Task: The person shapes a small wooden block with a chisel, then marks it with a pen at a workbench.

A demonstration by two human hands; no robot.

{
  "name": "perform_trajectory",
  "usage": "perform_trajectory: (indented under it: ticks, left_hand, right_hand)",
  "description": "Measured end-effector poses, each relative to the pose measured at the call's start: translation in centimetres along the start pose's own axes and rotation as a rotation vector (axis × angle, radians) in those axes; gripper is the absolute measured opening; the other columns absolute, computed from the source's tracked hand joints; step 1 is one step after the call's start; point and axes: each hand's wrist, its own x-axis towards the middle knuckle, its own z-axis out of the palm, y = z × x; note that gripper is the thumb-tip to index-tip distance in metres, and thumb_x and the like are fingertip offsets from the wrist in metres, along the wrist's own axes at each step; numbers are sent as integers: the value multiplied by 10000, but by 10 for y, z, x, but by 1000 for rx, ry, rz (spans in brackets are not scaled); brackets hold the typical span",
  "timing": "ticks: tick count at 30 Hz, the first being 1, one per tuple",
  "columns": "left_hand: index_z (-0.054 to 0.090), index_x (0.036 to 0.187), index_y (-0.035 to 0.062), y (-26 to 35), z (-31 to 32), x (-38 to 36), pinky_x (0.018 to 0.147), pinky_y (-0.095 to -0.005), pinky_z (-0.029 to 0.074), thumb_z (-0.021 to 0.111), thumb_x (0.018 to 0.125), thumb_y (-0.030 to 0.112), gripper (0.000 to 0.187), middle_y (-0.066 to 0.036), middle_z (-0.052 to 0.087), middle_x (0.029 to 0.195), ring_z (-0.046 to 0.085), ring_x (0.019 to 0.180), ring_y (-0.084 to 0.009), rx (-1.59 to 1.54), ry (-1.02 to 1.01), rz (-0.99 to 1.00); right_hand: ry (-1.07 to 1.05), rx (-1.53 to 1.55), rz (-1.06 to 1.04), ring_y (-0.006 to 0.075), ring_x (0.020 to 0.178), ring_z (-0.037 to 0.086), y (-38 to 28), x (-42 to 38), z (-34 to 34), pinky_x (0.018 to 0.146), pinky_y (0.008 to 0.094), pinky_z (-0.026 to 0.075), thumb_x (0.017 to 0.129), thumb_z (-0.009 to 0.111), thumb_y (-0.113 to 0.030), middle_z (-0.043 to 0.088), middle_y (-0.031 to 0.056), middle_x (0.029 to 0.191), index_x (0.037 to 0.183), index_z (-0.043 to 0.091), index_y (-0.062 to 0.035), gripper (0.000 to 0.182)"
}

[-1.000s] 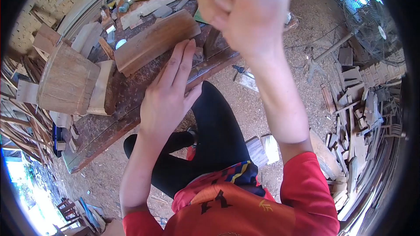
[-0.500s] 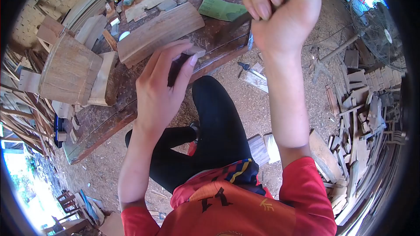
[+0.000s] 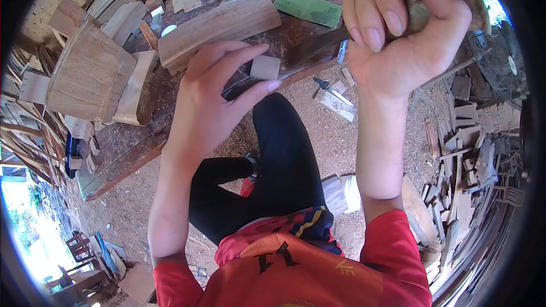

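A small pale wooden block (image 3: 265, 68) lies near the front edge of the dark workbench (image 3: 128, 146). Thumb and fingers of my left hand (image 3: 206, 85) are spread around it, index fingertip just above and thumb tip just below. My right hand (image 3: 406, 37), raised at the upper right, is wrapped round the thick wooden handle (image 3: 475, 5) of a tool. A dark flat blade (image 3: 318, 45) extends left from that fist over the bench edge. Behind the block sits a long curved piece of wood (image 3: 219, 31), with a green printed sheet (image 3: 310, 7) to its right.
A tapered wooden piece (image 3: 88, 74) stands at the bench's left. Several offcuts lie along the back. On the sawdust-covered floor are a dark-handled tool (image 3: 335, 95) and, at right, a heap of scrap wood (image 3: 472, 153). A fan (image 3: 506, 62) stands at the far right.
My left fingers have spread, and the block that was between them now shows its flat face. My right hand has moved right and slightly down with the tool. The view has shifted slightly.
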Motion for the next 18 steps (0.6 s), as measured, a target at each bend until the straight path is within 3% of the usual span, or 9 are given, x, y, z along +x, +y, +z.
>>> perform_trajectory:
  ticks: [3,8,12,18]
  left_hand:
    - [762,1147,78,2,-3,-2,854,-371,570,911,759,156,423,-95,708,1053,719,970,-274,-65,32,-69]
    - [774,1100,72,4,-2,-4,834,-350,566,890,773,119,350,-84,714,1058,717,924,-259,-69,109,-119]
    - [786,1122,76,2,0,-6,860,-303,543,868,809,102,324,-68,730,1108,697,943,-189,-125,130,-123]
    - [789,1163,74,2,-8,-5,845,-281,544,852,839,103,331,-66,748,1059,703,917,-144,-259,47,-310]
  right_hand:
    - [55,-73,-18,121,338,288,0,-5,6,322,297,256,1009,483,-311,351,-31,494,860,440,-150,224]
    - [205,-366,-365,138,415,391,22,-12,26,372,295,323,989,529,-442,441,2,612,1038,522,-119,327]
    - [423,-149,-252,143,502,506,18,-8,49,446,275,417,989,518,-492,519,44,755,1134,519,-99,419]
    - [110,-198,-292,111,427,459,32,4,16,372,268,374,1016,471,-482,479,9,646,1062,530,-100,388]
